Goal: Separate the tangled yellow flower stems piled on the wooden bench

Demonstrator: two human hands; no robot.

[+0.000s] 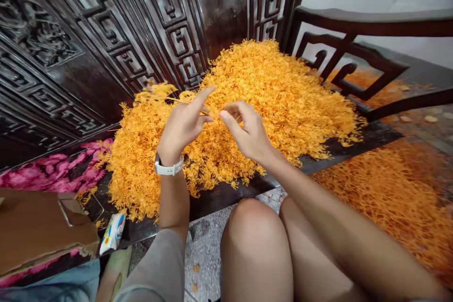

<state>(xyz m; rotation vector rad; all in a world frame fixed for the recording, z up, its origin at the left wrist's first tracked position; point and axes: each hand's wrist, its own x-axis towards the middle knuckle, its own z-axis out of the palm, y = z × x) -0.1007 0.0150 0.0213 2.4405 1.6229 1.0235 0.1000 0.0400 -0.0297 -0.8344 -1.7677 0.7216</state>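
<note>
A big heap of yellow-orange flower-like sprigs point(269, 85) covers much of a dark wooden bench point(219, 200). Above its middle, my left hand point(186, 125), wearing a pale-strapped watch point(170, 168), has one finger stretched out and the others curled. Slightly blurred yellow sprigs point(161, 90) stick out behind it on thin stems, seemingly held in that hand. Facing it, my right hand point(246, 127) has its thumb and fingers bent together in a pinch. Whatever lies between those fingertips is too small to make out. The two hands are close but apart.
A carved dark wooden panel point(106, 33) rises behind the heap, and an openwork armrest point(354, 52) stands right. More orange strands point(389, 198) lie at lower right. Left are pink pieces point(60, 170), a cardboard box point(42, 226) and a small white packet point(113, 232). Another person's leg shows lower left.
</note>
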